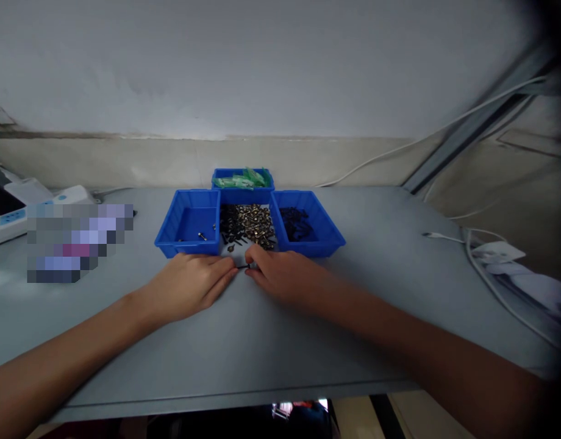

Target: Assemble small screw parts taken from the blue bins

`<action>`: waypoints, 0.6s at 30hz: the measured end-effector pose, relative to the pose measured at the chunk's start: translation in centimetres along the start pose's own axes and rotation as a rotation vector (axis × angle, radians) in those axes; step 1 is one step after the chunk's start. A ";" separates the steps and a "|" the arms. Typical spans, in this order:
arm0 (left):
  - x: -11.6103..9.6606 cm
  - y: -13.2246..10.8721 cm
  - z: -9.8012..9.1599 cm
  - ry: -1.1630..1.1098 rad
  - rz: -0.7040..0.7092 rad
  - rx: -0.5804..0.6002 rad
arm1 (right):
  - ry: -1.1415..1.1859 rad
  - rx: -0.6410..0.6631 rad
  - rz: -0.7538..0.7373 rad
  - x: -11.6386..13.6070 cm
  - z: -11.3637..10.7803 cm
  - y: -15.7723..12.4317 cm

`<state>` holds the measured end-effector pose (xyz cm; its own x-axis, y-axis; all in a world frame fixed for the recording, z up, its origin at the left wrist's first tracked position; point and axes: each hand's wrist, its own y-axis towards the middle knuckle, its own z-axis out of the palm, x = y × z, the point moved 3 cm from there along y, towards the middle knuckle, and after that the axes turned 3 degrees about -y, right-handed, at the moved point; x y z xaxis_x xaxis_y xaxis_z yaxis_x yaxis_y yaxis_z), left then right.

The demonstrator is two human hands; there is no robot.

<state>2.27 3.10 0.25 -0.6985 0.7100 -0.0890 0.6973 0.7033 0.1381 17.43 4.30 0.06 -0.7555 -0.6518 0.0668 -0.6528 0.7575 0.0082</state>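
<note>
My left hand is closed, its thumb and fingertips pinching one end of a thin black screw. At the other end, my right hand pinches too; any small part between its fingertips is hidden. Both hands meet low over the table, just in front of a heap of brass-coloured metal pieces. Black screws lie along the heap's left side. One loose metal piece rests on the table close to my fingers.
A left blue bin holds a few small metal parts; a right blue bin holds dark pieces. Behind them, another blue bin contains green plastic bags. A power strip stands left, cables right.
</note>
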 end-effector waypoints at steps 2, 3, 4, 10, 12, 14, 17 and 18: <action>-0.1 0.1 -0.1 0.004 0.001 0.001 | -0.006 -0.016 -0.023 0.0 0.0 0.0; -0.1 0.1 -0.1 0.001 0.004 0.002 | -0.007 -0.026 -0.041 0.0 0.0 0.0; -0.1 0.1 -0.1 -0.006 0.007 0.000 | -0.009 -0.037 -0.056 0.1 0.0 -0.1; -0.1 0.0 -0.1 -0.022 0.027 -0.035 | -0.022 -0.042 -0.088 0.2 0.0 -0.2; -0.1 0.0 -0.1 -0.016 0.036 -0.031 | -0.010 -0.035 -0.063 0.2 -0.1 -0.2; -0.1 0.0 -0.1 -0.015 0.034 -0.023 | 0.008 -0.035 -0.025 0.1 -0.1 -0.2; -0.1 0.0 -0.1 -0.020 0.022 -0.001 | 0.016 -0.013 0.006 0.0 0.0 -0.1; -0.1 0.0 -0.1 -0.018 0.019 0.002 | 0.012 -0.002 0.006 -0.1 0.0 0.0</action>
<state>2.31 2.98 0.35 -0.6819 0.7239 -0.1044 0.7110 0.6896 0.1380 17.48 4.31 0.03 -0.7584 -0.6471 0.0785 -0.6485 0.7612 0.0099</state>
